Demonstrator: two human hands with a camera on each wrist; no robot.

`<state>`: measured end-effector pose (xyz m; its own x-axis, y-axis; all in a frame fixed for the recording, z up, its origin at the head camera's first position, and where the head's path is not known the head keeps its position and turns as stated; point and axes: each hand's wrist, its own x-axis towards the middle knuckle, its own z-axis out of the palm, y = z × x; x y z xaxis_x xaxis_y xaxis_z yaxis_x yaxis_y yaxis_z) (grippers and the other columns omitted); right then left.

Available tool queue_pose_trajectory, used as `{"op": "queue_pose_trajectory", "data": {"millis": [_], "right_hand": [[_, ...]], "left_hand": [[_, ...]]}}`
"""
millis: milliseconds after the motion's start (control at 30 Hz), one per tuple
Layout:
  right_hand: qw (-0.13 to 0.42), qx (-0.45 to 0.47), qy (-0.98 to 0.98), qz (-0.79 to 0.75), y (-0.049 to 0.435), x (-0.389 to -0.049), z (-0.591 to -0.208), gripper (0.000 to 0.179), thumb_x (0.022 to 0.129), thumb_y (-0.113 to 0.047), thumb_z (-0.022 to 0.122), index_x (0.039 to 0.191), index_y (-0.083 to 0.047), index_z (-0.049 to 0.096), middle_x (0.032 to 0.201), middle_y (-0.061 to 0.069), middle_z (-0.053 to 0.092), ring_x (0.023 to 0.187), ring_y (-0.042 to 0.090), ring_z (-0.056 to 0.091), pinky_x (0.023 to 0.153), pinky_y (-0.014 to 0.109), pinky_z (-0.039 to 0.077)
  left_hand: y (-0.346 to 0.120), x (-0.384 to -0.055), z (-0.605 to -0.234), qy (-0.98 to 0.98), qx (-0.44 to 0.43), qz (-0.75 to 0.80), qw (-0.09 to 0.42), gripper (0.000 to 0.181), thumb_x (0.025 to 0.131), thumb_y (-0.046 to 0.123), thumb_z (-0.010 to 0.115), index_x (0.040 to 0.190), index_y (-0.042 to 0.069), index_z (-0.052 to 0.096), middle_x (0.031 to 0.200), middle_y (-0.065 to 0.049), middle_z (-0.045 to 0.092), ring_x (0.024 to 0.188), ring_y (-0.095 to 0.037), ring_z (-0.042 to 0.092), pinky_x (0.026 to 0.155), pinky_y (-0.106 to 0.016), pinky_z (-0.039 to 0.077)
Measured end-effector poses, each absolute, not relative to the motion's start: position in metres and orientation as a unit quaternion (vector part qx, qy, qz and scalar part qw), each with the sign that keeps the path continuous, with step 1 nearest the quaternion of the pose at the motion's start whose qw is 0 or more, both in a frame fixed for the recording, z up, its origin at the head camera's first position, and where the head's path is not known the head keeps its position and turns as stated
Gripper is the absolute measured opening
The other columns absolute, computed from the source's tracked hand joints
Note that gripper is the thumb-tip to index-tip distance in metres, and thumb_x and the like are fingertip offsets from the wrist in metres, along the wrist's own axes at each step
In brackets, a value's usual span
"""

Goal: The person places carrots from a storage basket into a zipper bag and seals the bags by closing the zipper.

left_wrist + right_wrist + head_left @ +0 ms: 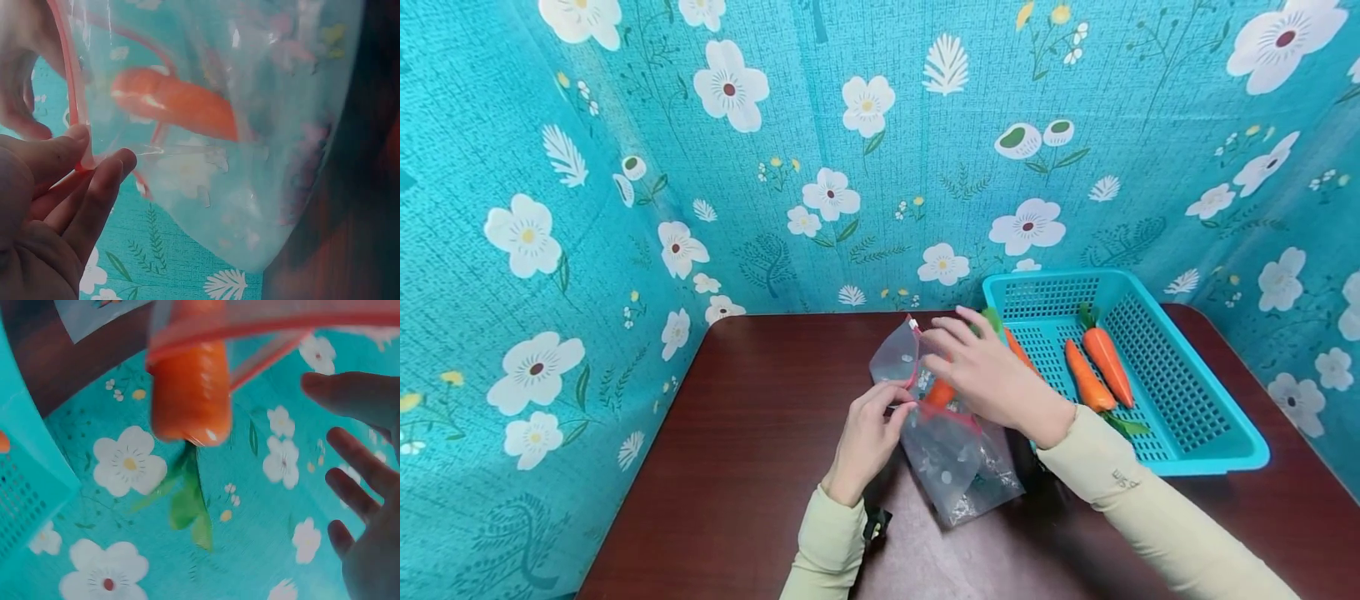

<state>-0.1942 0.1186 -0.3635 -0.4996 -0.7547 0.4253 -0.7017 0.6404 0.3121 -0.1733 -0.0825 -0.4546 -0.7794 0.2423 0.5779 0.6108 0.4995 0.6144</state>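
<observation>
A clear zip bag [958, 479] with a red-edged mouth lies tilted over the table. My left hand [867, 437] pinches the red rim between thumb and fingers, as the left wrist view shows close up. One orange carrot [190, 394] is partly inside the bag; its thick end and green leaves stick out past the rim. Through the film in the left wrist view, the carrot's body [178, 105] shows. Beside the bag mouth, my right hand [992, 375] has its fingers spread, apart from the carrot in the right wrist view.
A turquoise plastic basket [1247, 454] stands at the right of the dark wooden table [760, 417]. Inside it lie a carrot [1086, 375], another carrot [1108, 362] and a third one [1021, 352] partly hidden by my right hand. Flowered turquoise cloth [865, 150] hangs behind.
</observation>
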Motion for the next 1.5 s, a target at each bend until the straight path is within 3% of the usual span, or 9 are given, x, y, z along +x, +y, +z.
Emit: {"op": "queue_pose_trajectory", "data": {"millis": [100,233,367,533,733,867,1067,1267,1500], "right_hand": [[0.252,0.358,-0.898,0.045,0.127,-0.193,-0.359,0.019,0.077,-0.013,0.078,0.089,-0.012,0.063,0.092,0.005,0.061,0.086,0.024,0.055,0.076,0.039,0.046],[0.131,0.225,-0.955,0.142,0.137,-0.189,-0.354,0.023,0.086,-0.020,0.070,0.071,-0.012,0.056,0.061,-0.001,0.047,0.054,0.015,0.044,0.049,0.028,0.034],[0.004,0.148,-0.974,0.170,0.141,-0.186,-0.359,0.043,0.093,-0.028,0.062,0.056,-0.014,0.046,0.049,-0.002,0.034,0.043,0.015,0.038,0.045,0.027,0.031],[-0.058,0.131,-0.963,0.226,0.141,-0.190,-0.369,0.046,0.095,-0.029,0.058,0.054,-0.014,0.045,0.047,-0.003,0.033,0.039,0.013,0.033,0.043,0.026,0.029],[-0.122,0.136,-0.936,0.302,0.143,-0.202,-0.377,0.031,0.094,-0.022,0.059,0.068,-0.007,0.060,0.055,0.003,0.056,0.042,0.012,0.050,0.046,0.028,0.045],[-0.126,0.141,-0.922,0.338,0.145,-0.205,-0.377,0.022,0.094,-0.015,0.056,0.077,-0.003,0.064,0.064,0.007,0.065,0.049,0.015,0.060,0.049,0.028,0.051],[-0.107,0.116,-0.925,0.345,0.150,-0.206,-0.366,0.025,0.093,-0.017,0.053,0.075,-0.003,0.063,0.060,0.007,0.064,0.050,0.015,0.060,0.052,0.030,0.051],[-0.094,0.095,-0.928,0.348,0.162,-0.207,-0.357,0.026,0.094,-0.018,0.050,0.075,-0.003,0.062,0.067,0.008,0.065,0.054,0.018,0.062,0.051,0.031,0.051],[-0.001,0.086,-0.940,0.329,0.169,-0.206,-0.352,0.016,0.090,-0.016,0.051,0.080,-0.007,0.060,0.064,0.004,0.058,0.049,0.018,0.049,0.046,0.030,0.038]], "left_hand": [[-0.083,-0.174,-0.456,-0.836,-0.250,-0.434,0.222,0.007,0.085,0.007,0.073,0.090,0.009,0.069,0.110,-0.008,0.070,0.094,-0.016,0.069,0.070,-0.026,0.058],[-0.084,-0.175,-0.456,-0.839,-0.244,-0.431,0.227,0.007,0.085,0.009,0.073,0.091,0.010,0.069,0.109,-0.008,0.070,0.096,-0.019,0.069,0.071,-0.031,0.058],[-0.085,-0.176,-0.455,-0.836,-0.241,-0.436,0.229,0.006,0.085,0.010,0.073,0.090,0.011,0.069,0.109,-0.007,0.071,0.095,-0.017,0.069,0.070,-0.028,0.058],[-0.087,-0.175,-0.454,-0.826,-0.243,-0.454,0.231,0.010,0.084,0.008,0.074,0.091,0.012,0.069,0.111,-0.005,0.070,0.089,-0.013,0.069,0.068,-0.021,0.056],[-0.089,-0.172,-0.449,-0.802,-0.241,-0.494,0.234,0.012,0.083,0.007,0.075,0.093,0.010,0.070,0.110,-0.006,0.069,0.085,-0.012,0.068,0.069,-0.023,0.057],[-0.091,-0.172,-0.443,-0.793,-0.238,-0.503,0.248,0.010,0.084,0.007,0.074,0.093,0.009,0.069,0.112,-0.007,0.068,0.087,-0.013,0.067,0.070,-0.022,0.056],[-0.095,-0.171,-0.438,-0.805,-0.229,-0.477,0.267,0.009,0.086,0.011,0.072,0.093,0.011,0.066,0.129,-0.006,0.058,0.093,-0.016,0.063,0.069,-0.025,0.056],[-0.099,-0.170,-0.435,-0.813,-0.223,-0.460,0.279,0.008,0.089,0.017,0.069,0.094,0.012,0.065,0.131,-0.004,0.057,0.103,-0.016,0.060,0.069,-0.026,0.055],[-0.101,-0.167,-0.430,-0.812,-0.226,-0.449,0.297,0.009,0.087,0.014,0.071,0.093,0.012,0.065,0.130,-0.007,0.056,0.105,-0.019,0.060,0.068,-0.027,0.056]]}}
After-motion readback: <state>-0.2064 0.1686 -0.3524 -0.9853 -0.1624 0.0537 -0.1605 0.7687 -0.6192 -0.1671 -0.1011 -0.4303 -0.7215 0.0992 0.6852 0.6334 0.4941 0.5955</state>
